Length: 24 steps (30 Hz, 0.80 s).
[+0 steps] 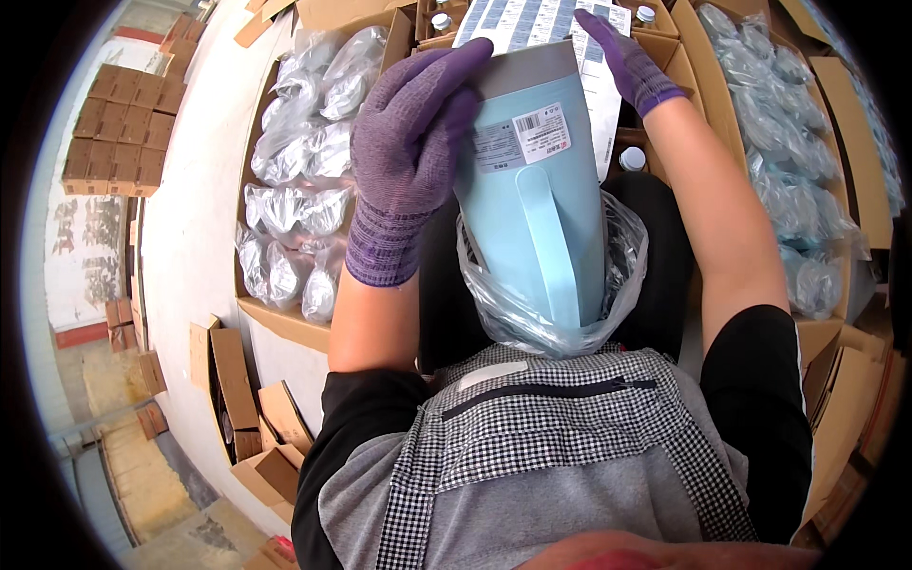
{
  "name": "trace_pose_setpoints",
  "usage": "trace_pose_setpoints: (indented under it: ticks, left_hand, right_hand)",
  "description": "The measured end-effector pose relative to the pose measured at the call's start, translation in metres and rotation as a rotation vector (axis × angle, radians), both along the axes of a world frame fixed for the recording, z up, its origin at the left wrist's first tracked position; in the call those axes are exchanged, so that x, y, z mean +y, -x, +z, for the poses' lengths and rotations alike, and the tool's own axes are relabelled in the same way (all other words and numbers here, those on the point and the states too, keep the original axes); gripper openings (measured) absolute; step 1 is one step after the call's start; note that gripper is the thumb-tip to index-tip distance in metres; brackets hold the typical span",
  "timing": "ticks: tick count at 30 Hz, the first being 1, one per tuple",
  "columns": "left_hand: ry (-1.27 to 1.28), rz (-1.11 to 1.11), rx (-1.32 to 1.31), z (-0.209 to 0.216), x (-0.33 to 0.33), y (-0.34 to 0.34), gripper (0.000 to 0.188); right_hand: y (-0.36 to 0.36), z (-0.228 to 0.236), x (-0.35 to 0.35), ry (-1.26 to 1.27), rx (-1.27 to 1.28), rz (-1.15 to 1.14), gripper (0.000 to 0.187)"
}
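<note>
A light blue jug (503, 228) with a grey band at its far end and a strap-like handle leans between my knees. Its near part sits inside a clear plastic bag (617, 294), pushed down around it. On its side is a white barcode label (540, 134). My left hand (404, 133), in a purple-grey knit glove, grips the jug's upper left side. Beyond the jug, my gloved right hand (627, 59) lies over a sheet of blue and white labels (532, 21), thumb stretched out. Whether a label is on its fingertips cannot be made out.
Under the sheet stands a divided carton (679, 66) with white-capped items, one cap (632, 159) showing. Cartons of bagged items flank it at left (294, 180) and right (784, 161). Folded cardboard (233, 375) lies at lower left; stacked brown boxes (123, 128) stand farther off.
</note>
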State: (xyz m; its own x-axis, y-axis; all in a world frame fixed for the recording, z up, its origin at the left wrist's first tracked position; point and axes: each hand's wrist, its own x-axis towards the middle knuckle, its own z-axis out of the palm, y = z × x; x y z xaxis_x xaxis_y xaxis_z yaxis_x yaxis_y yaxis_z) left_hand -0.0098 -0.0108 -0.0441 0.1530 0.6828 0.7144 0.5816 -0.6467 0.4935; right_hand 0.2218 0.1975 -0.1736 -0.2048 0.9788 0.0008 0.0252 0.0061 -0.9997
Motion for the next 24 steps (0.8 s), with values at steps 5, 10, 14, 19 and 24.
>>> trace_pose_setpoints:
  ticks: [5,10,14,19,24]
  left_hand:
    - [-0.099,0.019,-0.024,-0.015,0.002,-0.002,0.056]
    - [-0.039,0.046,-0.197,-0.035,0.002,-0.015,0.053]
    - [-0.049,0.061,-0.124,-0.029,-0.003,-0.006,0.045]
    - [-0.029,0.028,-0.085,-0.025,-0.015,-0.005,0.049]
    - [0.200,-0.113,-0.699,-0.049,-0.034,0.034,0.056]
  right_hand:
    - [0.015,0.079,-0.138,-0.402,-0.114,0.220,0.110]
    - [0.024,0.078,-0.173,-0.407,-0.283,0.069,0.113]
    - [0.015,0.067,-0.178,-0.319,-0.002,0.163,0.106]
    - [0.018,0.059,-0.188,-0.552,-0.182,0.110,0.096]
    - [-0.072,0.036,-0.172,-0.229,-0.145,0.418,0.101]
